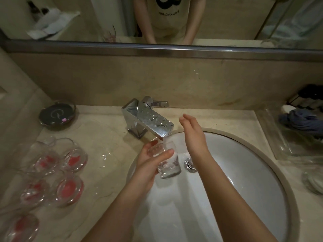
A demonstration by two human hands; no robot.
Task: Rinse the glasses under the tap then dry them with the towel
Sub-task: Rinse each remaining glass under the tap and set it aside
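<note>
From the head view, the left hand [150, 159] curls its fingers and thumb round a clear glass [167, 160], held tilted over the left part of the sink [244, 172], its mouth just under the tap [148, 117] spout where water runs. The right hand [192, 133] hangs above the basin beside the spout, fingers straight and together, holding nothing. More glasses [52, 168] with red bottoms stand along the surface's [104, 130] left edge. A blue towel [300, 119] lies bunched at the far right corner.
</note>
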